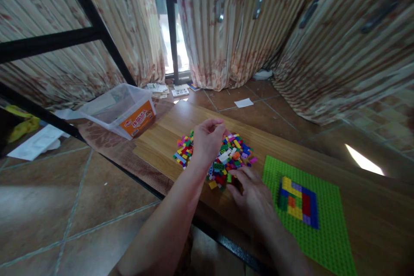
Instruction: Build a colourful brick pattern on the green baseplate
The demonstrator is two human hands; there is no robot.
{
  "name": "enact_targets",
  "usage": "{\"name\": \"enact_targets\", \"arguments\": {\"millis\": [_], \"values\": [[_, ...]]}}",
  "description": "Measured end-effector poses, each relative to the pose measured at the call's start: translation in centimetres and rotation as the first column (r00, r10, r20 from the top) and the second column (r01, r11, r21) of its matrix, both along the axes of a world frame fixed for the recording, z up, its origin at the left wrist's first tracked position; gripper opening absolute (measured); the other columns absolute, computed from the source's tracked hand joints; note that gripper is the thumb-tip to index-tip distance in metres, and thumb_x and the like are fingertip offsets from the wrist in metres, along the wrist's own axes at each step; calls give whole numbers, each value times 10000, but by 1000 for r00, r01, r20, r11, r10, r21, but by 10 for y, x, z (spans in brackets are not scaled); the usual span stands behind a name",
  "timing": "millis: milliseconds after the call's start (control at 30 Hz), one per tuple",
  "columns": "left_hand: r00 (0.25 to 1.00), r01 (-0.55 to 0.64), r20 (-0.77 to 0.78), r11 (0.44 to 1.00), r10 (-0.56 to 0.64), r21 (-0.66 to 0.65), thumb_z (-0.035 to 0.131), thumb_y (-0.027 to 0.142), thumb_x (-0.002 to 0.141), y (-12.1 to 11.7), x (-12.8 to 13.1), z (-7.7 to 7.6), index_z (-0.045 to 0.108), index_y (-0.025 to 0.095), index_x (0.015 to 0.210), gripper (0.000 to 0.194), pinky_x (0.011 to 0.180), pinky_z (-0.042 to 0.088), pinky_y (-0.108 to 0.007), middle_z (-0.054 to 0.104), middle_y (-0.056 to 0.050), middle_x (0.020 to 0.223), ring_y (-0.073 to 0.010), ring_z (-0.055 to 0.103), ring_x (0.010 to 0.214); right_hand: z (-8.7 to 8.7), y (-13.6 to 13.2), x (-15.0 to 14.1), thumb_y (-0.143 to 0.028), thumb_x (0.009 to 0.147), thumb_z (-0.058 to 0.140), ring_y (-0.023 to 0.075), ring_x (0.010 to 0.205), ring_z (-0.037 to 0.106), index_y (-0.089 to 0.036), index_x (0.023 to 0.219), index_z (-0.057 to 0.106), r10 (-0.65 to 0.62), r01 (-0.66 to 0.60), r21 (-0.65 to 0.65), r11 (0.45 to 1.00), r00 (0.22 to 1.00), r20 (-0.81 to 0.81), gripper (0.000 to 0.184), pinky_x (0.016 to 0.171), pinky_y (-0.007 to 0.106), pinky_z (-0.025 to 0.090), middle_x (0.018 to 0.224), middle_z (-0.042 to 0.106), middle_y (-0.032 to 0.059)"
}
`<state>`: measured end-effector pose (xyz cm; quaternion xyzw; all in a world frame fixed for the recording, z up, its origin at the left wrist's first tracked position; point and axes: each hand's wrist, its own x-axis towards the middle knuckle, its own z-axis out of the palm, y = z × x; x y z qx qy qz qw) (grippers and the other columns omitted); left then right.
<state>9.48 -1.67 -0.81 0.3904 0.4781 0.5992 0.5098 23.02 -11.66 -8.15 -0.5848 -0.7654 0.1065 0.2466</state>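
A heap of small coloured toy bricks (230, 155) lies on a wooden board. My left hand (207, 140) hovers over the heap's left part with its fingertips pinched together; whatever they hold is too small to make out. My right hand (254, 194) rests at the heap's near edge, fingers curled down among the bricks, fingertips hidden. To the right lies a green studded baseplate (326, 233) with a flat patch of yellow, red, blue and orange bricks (298, 202) fixed on it.
A clear plastic tub (121, 110) with an orange label stands at the board's far left. The wooden board (161, 138) sits low above a tiled floor. Papers lie on the floor near the curtains (226, 34). A black metal frame (90, 30) crosses the upper left.
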Motion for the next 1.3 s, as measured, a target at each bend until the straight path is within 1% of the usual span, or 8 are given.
{"name": "enact_targets", "arguments": {"millis": [200, 433, 733, 867, 967, 1100, 1200, 1300], "values": [[998, -5, 63, 1000, 6, -21, 607, 189, 695, 1, -6, 4, 645, 128, 830, 153, 503, 400, -161, 602, 34, 552, -66, 527, 487, -2, 3, 0, -275, 843, 552, 239, 979, 610, -233, 1007, 646, -50, 50, -3, 999, 998, 40, 194, 838, 353, 505, 1068, 647, 82], [998, -22, 53, 1000, 22, -6, 611, 204, 700, -1, -9, 8, 652, 126, 819, 148, 500, 385, -159, 613, 28, 565, -61, 508, 489, 0, 3, 9, -272, 849, 532, 243, 963, 596, -224, 1084, 624, -142, 142, -15, 990, 989, -37, 257, 846, 370, 496, 1059, 641, 84], [997, -15, 79, 1000, 15, 4, 621, 218, 685, -1, -8, 7, 649, 122, 829, 175, 498, 367, -165, 617, 27, 572, -63, 512, 494, 10, 18, -30, -173, 862, 509, 244, 1043, 566, -231, 1132, 644, 5, -4, 5, 1000, 998, -58, 307, 896, 378, 484, 1115, 607, 84], [998, 1, 62, 1000, 0, -4, 642, 247, 678, 0, -9, 7, 649, 123, 809, 181, 490, 360, -165, 628, 21, 582, -60, 502, 489, 12, 22, -36, -143, 852, 520, 249, 1040, 569, -226, 1040, 672, -21, 18, -40, 999, 995, -97, 255, 894, 383, 479, 1083, 639, 72], [998, 26, 49, 1000, -26, 4, 643, 243, 675, -1, -8, 6, 648, 122, 809, 180, 494, 363, -166, 623, 26, 568, -60, 500, 487, 13, 22, -31, -177, 860, 524, 247, 1014, 589, -202, 1036, 667, -57, 47, -51, 998, 975, -215, 228, 896, 396, 479, 1059, 657, 86], [995, 101, 11, 994, -101, -29, 637, 223, 675, -1, -1, 2, 654, 123, 839, 193, 518, 389, -178, 635, 25, 573, -69, 517, 494, 15, 22, -12, -323, 897, 502, 219, 903, 643, -203, 1074, 658, -147, 94, -128, 987, 841, -521, 265, 823, 379, 516, 1015, 689, 80], [976, 186, -101, 980, -192, -62, 649, 215, 681, -4, 8, -4, 675, 122, 849, 193, 573, 431, -198, 666, 4, 622, -95, 568, 565, 19, 22, 7, -432, 880, 523, 185, 673, 651, -196, 1070, 660, -272, 111, -263, 958, 637, -721, 332, 637, 331, 540, 807, 710, 48], [930, 274, -240, 960, -278, -50, 658, 220, 706, -12, 22, -10, 705, 128, 884, 206, 629, 463, -216, 697, -19, 728, -119, 603, 654, 27, 22, 26, -463, 799, 631, 162, 584, 633, -192, 1015, 668, -316, 78, -312, 947, 409, -856, 349, 582, 311, 546, 720, 702, 20]]}}
